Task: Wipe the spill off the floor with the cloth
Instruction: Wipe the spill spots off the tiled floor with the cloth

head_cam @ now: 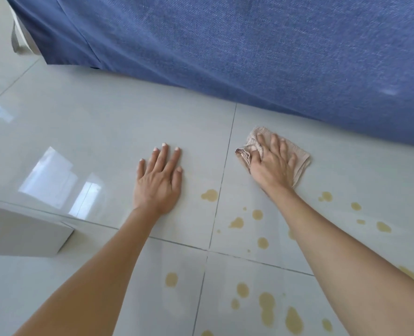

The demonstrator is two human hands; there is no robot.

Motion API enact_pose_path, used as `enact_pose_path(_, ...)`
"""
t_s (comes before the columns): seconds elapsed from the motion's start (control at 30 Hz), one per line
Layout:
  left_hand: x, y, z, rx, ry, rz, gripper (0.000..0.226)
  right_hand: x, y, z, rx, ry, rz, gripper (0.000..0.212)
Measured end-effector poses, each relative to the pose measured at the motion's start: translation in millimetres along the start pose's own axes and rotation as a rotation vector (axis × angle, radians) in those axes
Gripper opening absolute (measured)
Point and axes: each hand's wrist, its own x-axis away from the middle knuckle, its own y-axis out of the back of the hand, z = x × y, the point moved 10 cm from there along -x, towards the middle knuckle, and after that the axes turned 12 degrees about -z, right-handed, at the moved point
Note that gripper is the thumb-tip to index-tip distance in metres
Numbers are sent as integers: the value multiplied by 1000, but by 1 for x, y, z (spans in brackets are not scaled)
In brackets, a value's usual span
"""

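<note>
A beige cloth (300, 157) lies crumpled on the glossy pale tile floor (92, 132), close to the blue fabric. My right hand (272, 164) presses down on the cloth, fingers spread over it and thumb tucked into a fold. My left hand (158, 180) rests flat on the bare tile to the left, palm down, fingers apart, holding nothing. The spill (266, 306) is a scatter of several yellowish-brown drops and puddles on the tiles nearer to me, between and under my forearms, with more drops (383, 226) to the right.
A blue fabric-covered piece of furniture (249, 49) fills the top of the view, its lower edge just beyond the cloth. A white box-like object (24, 234) stands on the floor at the left. A chair leg (15, 42) shows at the upper left.
</note>
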Motion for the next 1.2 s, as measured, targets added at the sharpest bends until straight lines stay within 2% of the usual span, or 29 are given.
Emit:
enact_pose_path(0.17, -1, -1, 1, -3, -4, 7, 56, -16, -15, 59, -24, 185, 72, 52)
enact_pose_path(0.33, 3, 2, 9, 58, 60, 4, 55, 8, -29, 116, -75, 355, 120, 51)
enact_pose_path(0.57, 59, 20, 43, 1, 109, 46, 59, 93, -21, 130, -147, 514, 214, 49)
enact_pose_path(0.73, 94, 30, 51, -4, 94, 54, 63, 122, -8, 94, -142, 545, 234, 49)
enact_pose_path(0.87, 116, 38, 59, -28, 86, 56, 64, 106, 8, 24, -90, 406, 167, 59)
enact_pose_path(0.93, 116, 39, 59, -28, 91, 41, 63, 85, 11, 1, -22, 301, 136, 56)
enact_pose_path(1.2, 114, 39, 58, -20, 98, 24, 61, 54, -1, 7, 87, 101, 117, 60)
